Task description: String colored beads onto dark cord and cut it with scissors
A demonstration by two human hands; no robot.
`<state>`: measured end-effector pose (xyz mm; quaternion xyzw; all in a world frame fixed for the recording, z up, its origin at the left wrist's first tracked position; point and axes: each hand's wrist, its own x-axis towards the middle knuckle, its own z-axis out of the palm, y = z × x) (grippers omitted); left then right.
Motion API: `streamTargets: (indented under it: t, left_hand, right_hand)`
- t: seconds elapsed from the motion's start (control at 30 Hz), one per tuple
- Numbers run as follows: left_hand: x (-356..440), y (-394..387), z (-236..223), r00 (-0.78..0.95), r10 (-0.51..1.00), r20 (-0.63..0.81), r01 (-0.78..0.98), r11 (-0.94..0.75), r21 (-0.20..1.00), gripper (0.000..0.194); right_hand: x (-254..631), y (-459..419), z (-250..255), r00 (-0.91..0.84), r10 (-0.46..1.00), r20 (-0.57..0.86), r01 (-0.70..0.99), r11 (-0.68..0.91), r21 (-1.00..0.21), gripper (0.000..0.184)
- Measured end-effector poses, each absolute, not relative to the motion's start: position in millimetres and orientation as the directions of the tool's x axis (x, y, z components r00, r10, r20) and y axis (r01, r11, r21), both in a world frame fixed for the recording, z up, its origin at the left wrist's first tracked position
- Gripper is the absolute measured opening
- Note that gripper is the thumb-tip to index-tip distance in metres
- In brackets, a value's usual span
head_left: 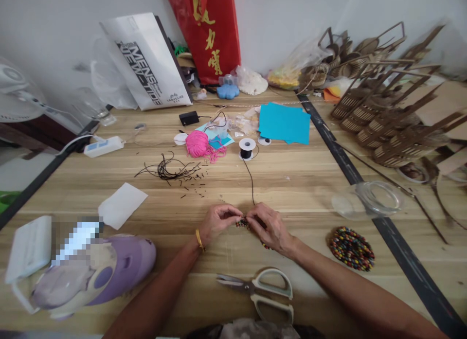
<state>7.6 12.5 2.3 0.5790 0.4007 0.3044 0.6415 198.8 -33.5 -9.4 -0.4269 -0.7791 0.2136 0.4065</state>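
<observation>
Both hands meet over the middle of the table, fingers pinched on a small piece of multicoloured beadwork [242,223]. My left hand [219,223], with a yellow band at its wrist, grips the beadwork's left side between thumb and forefinger. My right hand [270,227] pinches its right side, and a few beads show below that palm. A black cord [251,181] runs from a white spool [247,147] down to the right hand. Open-bladed scissors [260,288] with pale handles lie nearer my body. To the right rests a round coil of coloured beads [353,249].
A loose black cord bundle [170,169] with short clippings lies left of the spool, near pink yarn [199,143] and blue sheets [284,123]. A purple device [120,266] sits at left. Small woven baskets [383,120] crowd the right, by clear round lids [379,198].
</observation>
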Motion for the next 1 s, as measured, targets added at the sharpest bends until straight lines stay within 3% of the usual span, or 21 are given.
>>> streamTargets:
  t: [1.0]
  left_hand:
    - [9.5,12.0,5.6,0.488,0.86,-0.15,0.066,0.135,0.989,0.027]
  right_hand:
    - [198.4,-33.1,-6.9,-0.312,0.831,0.461,0.496,0.556,-0.667,0.012]
